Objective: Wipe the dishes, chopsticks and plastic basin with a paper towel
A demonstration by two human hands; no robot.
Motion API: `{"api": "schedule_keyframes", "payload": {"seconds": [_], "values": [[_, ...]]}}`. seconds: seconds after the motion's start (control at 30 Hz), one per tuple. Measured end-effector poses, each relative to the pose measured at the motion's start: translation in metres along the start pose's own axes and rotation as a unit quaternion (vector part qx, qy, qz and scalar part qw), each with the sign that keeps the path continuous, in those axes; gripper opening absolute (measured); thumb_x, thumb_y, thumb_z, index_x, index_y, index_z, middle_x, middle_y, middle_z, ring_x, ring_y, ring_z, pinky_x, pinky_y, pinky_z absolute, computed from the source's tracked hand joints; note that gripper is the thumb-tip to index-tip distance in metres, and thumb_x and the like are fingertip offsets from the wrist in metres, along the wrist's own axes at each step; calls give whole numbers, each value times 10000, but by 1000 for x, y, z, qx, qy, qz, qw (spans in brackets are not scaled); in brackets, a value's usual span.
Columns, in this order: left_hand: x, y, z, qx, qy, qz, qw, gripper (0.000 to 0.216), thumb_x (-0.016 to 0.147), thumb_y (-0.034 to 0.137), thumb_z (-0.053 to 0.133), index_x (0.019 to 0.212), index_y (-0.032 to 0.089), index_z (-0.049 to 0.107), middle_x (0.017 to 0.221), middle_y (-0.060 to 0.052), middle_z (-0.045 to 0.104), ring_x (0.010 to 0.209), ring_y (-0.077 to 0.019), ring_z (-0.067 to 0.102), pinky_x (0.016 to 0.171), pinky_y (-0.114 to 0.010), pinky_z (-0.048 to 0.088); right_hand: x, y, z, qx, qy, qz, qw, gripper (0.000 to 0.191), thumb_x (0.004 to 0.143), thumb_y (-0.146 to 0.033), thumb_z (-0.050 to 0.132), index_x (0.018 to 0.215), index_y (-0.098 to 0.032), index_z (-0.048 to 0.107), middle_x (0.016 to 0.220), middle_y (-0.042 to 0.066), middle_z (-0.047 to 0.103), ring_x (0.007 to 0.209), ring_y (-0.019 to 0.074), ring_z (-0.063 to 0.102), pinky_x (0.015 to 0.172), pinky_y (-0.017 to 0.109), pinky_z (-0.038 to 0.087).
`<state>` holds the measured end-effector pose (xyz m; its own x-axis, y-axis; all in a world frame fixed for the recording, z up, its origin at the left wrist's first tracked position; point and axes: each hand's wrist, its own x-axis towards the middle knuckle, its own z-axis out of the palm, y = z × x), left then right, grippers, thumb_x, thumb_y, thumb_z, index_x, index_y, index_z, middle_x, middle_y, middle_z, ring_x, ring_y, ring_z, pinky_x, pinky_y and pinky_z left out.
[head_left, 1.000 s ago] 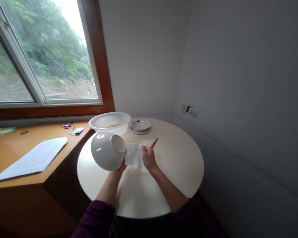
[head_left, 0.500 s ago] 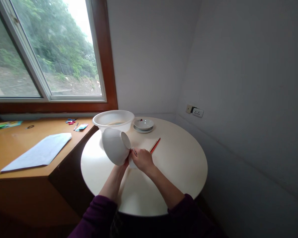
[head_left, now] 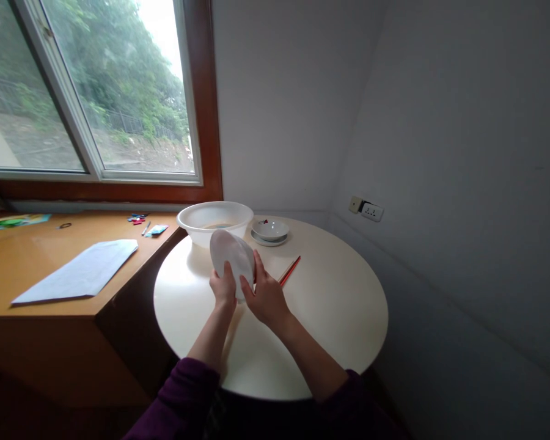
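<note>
A white bowl (head_left: pixel 229 253) is held up above the round table, tilted on its side with its opening turned toward me. My left hand (head_left: pixel 223 286) grips its near left rim, thumb laid over the inside. On the right side, my right hand (head_left: pixel 266 294) is closed around the bowl's edge, with its fingers behind the wall and its thumb in front. A small white patch shows below the bowl between the hands; I cannot make out what it is. Just beyond my right hand, red and pale chopsticks (head_left: pixel 289 272) lie on the table.
A translucent plastic basin (head_left: pixel 190 232) stands at the back of the round white table (head_left: pixel 330 318). Beside it is a white bowl on stacked dishes (head_left: pixel 270 231). To the left, a wooden desk (head_left: pixel 73 244) holds a pale blue folded sheet (head_left: pixel 80 272), a pen and small packets.
The bowl has turned from showing its outside and base to showing its inside. My left hand has come round to its front rim, and my right hand has spread along its right edge.
</note>
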<state>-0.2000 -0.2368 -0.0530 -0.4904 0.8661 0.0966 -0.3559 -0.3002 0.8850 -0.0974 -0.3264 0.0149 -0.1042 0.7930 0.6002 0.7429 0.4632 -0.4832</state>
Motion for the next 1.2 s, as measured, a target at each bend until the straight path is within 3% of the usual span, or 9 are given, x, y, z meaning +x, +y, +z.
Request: {"api": "schedule_keyframes", "payload": {"seconds": [0.1, 0.17, 0.23, 0.33, 0.43, 0.57, 0.7, 0.97, 1.2], "values": [[-2, 4, 3, 31, 30, 23, 999, 219, 731, 387, 581, 762, 175, 534, 651, 6, 546, 612, -139, 532, 564, -257, 414, 6, 8, -2, 11, -11, 40, 999, 601, 842, -242, 341, 1390, -26, 225, 1030, 201, 649, 810, 261, 647, 732, 387, 502], [-4, 6, 4, 42, 28, 38, 998, 181, 764, 358, 541, 730, 181, 525, 628, 19, 523, 593, -130, 505, 558, -248, 393, 11, 15, -7, 54, 3, 69, 996, 562, 820, -206, 356, 1361, -61, 307, 1032, 174, 652, 841, 250, 649, 756, 377, 505], [-5, 8, 6, 52, 17, 56, 997, 167, 794, 321, 500, 695, 187, 513, 609, 28, 500, 578, -122, 476, 557, -241, 375, 16, 22, -13, 118, 6, 119, 986, 502, 804, -202, 382, 1297, -112, 408, 944, 123, 673, 742, 221, 662, 683, 345, 531], [-8, 13, 7, 65, -9, 79, 995, 183, 813, 262, 479, 645, 192, 501, 591, 32, 481, 567, -118, 440, 561, -233, 353, 24, 35, -18, 243, -10, 234, 941, 419, 758, -197, 437, 1163, -117, 511, 687, 49, 648, 444, 166, 593, 414, 281, 508], [-14, 21, 9, 72, -31, 92, 993, 223, 804, 235, 510, 587, 192, 481, 562, 33, 455, 547, -118, 408, 542, -230, 325, 29, 48, -16, 341, 6, 305, 889, 317, 695, -160, 482, 995, -100, 566, 588, 14, 592, 395, 151, 562, 331, 256, 489], [-21, 28, 11, 67, -44, 91, 993, 290, 810, 235, 508, 533, 194, 436, 513, 41, 399, 505, -111, 374, 510, -229, 299, 30, 63, -14, 386, 20, 333, 860, 178, 675, -147, 479, 826, -105, 563, 557, 7, 569, 429, 157, 575, 361, 285, 534], [-18, 25, 11, 52, -38, 58, 996, 361, 842, 291, 444, 497, 199, 388, 469, 46, 355, 444, -100, 352, 472, -225, 302, 44, 75, -26, 425, 49, 355, 831, 135, 686, -118, 461, 793, -118, 545, 540, 2, 567, 460, 150, 583, 413, 292, 558], [-14, 13, 13, 20, -44, -24, 999, 333, 792, 373, 466, 526, 204, 358, 445, 73, 313, 354, -70, 308, 374, -195, 260, 121, 101, -67, 478, 91, 368, 793, 201, 772, -70, 367, 918, -67, 505, 557, 56, 619, 521, 156, 636, 549, 291, 570], [-20, 16, 13, 12, -48, -54, 997, 276, 785, 294, 417, 533, 206, 343, 438, 75, 313, 350, -70, 321, 361, -190, 270, 179, 127, -57, 510, 97, 408, 751, 217, 864, -105, 343, 1046, -57, 451, 631, 69, 631, 557, 153, 649, 532, 262, 558]]}}
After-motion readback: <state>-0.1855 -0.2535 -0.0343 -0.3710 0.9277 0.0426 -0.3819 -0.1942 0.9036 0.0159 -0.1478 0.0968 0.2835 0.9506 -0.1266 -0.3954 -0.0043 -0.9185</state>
